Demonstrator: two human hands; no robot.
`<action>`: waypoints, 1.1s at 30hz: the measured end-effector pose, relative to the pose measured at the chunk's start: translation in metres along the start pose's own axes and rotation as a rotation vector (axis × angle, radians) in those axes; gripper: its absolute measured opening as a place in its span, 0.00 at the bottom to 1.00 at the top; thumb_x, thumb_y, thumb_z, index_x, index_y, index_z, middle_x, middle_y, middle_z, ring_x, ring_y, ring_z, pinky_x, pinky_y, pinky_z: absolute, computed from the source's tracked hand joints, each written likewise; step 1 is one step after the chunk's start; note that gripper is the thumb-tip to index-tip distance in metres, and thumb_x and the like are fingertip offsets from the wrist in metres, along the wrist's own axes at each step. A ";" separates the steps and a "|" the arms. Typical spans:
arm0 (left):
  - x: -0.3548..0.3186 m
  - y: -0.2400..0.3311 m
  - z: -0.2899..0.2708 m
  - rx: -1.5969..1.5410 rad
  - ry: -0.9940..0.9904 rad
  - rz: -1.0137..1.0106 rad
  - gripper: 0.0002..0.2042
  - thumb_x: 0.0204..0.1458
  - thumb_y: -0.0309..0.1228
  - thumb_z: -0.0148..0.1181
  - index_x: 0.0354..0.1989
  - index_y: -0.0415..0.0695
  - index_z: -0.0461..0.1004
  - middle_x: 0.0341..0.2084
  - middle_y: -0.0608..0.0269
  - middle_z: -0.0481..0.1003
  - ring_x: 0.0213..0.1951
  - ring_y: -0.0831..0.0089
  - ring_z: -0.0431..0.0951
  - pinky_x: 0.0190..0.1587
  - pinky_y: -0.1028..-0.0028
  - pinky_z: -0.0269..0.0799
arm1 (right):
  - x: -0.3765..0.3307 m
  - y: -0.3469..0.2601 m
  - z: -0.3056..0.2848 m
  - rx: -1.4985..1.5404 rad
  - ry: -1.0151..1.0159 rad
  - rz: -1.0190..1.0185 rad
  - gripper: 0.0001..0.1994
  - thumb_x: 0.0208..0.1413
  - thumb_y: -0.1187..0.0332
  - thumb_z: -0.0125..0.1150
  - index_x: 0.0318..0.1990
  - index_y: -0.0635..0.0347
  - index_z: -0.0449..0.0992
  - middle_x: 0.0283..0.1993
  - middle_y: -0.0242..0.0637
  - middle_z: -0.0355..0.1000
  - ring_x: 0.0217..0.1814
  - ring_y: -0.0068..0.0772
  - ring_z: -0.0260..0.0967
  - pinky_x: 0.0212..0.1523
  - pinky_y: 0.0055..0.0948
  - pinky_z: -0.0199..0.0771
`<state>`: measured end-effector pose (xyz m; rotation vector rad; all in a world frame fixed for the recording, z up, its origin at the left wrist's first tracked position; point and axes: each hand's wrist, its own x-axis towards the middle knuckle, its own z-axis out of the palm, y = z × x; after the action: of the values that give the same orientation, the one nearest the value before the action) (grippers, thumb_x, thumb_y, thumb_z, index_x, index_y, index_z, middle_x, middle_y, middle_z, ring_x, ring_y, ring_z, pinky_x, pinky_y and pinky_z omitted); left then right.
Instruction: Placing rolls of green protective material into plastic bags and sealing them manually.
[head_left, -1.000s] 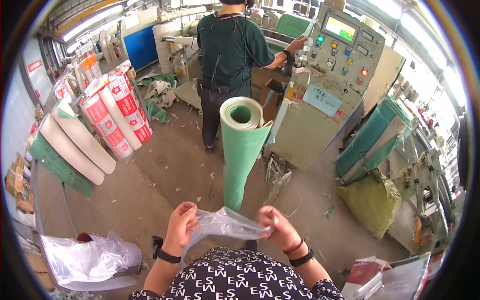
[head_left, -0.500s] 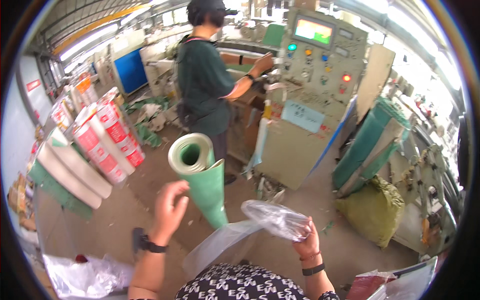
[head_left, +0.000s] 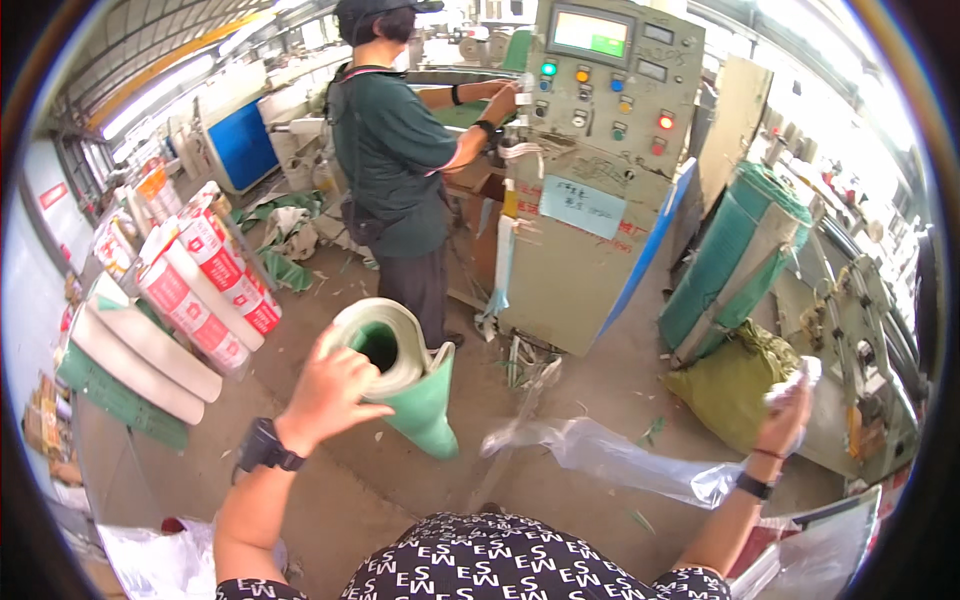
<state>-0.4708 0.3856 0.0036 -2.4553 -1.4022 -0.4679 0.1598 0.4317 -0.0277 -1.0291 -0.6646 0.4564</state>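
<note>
A roll of green sheet with a pale inner face stands upright and slightly tilted in front of me, with a loose outer edge. My left hand is at the near left part of its top rim, fingers curled over the edge and thumb stretched along the outside. Out to the right, my right hand is closed on a bunched end of a clear plastic sleeve. The rest of the sleeve trails leftward through the air above the floor, its far end blurred near the roll.
A co-worker in a dark green shirt stands beyond the roll, hands at a grey control cabinet. Wrapped rolls and pale rolls lean at left. At right are a teal roll and an olive sack.
My right hand has swung far to the right, drawing the plastic sleeve out lengthwise. My left hand has moved from beside the roll onto its rim.
</note>
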 end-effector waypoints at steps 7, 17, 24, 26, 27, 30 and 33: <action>-0.025 0.105 -0.001 0.028 0.051 -0.106 0.21 0.42 0.51 0.66 0.20 0.45 0.69 0.17 0.64 0.65 0.25 0.65 0.70 0.56 0.57 0.62 | -0.239 0.086 0.196 0.051 -0.921 0.588 0.23 0.68 0.53 0.39 0.58 0.56 0.73 0.25 0.16 0.53 0.23 0.11 0.47 0.23 0.15 0.51; -0.070 0.136 -0.050 -0.992 0.323 -0.122 0.13 0.48 0.38 0.68 0.34 0.42 0.76 0.30 0.61 0.77 0.35 0.63 0.77 0.51 0.60 0.70 | -0.294 -0.010 0.208 0.153 -1.799 0.520 0.27 0.55 0.78 0.59 0.64 0.62 0.64 0.62 0.37 0.66 0.62 0.23 0.62 0.63 0.27 0.60; -0.109 0.039 0.019 -0.736 0.183 -0.458 0.15 0.49 0.24 0.57 0.46 0.37 0.74 0.50 0.51 0.71 0.57 0.62 0.68 0.61 0.69 0.60 | -0.329 -0.023 0.212 0.122 -1.921 0.528 0.24 0.57 0.76 0.57 0.62 0.61 0.67 0.60 0.36 0.69 0.62 0.27 0.65 0.62 0.29 0.62; -0.109 0.036 0.031 -0.848 0.058 -0.360 0.12 0.50 0.27 0.56 0.43 0.37 0.73 0.41 0.56 0.76 0.46 0.62 0.75 0.51 0.68 0.68 | -0.340 -0.032 0.210 0.063 -1.919 0.444 0.23 0.58 0.75 0.57 0.62 0.60 0.68 0.57 0.36 0.71 0.58 0.27 0.66 0.60 0.29 0.63; -0.115 0.038 0.029 -0.861 0.053 -0.352 0.12 0.50 0.27 0.56 0.43 0.37 0.73 0.41 0.56 0.76 0.46 0.62 0.75 0.51 0.68 0.68 | -0.346 -0.037 0.209 0.019 -1.918 0.356 0.22 0.59 0.73 0.57 0.61 0.60 0.68 0.53 0.37 0.72 0.55 0.27 0.68 0.58 0.29 0.65; -0.147 0.042 0.018 -1.424 0.278 -0.937 0.04 0.54 0.27 0.54 0.35 0.41 0.71 0.28 0.70 0.71 0.32 0.84 0.70 0.33 0.80 0.66 | -0.355 -0.047 0.204 -0.070 -1.849 0.324 0.16 0.62 0.67 0.54 0.56 0.61 0.74 0.44 0.34 0.73 0.48 0.25 0.67 0.52 0.27 0.65; -0.178 0.053 -0.028 -1.601 0.316 -0.823 0.07 0.54 0.30 0.61 0.32 0.45 0.68 0.25 0.75 0.67 0.30 0.87 0.66 0.33 0.84 0.62 | -0.355 -0.040 0.184 0.012 -1.815 0.331 0.14 0.64 0.65 0.52 0.52 0.61 0.77 0.35 0.32 0.69 0.37 0.25 0.62 0.46 0.23 0.64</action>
<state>-0.5136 0.2103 -0.0472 -2.0144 -2.2511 -2.8891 -0.2214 0.3050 -0.0294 -0.4524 -2.0573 1.7211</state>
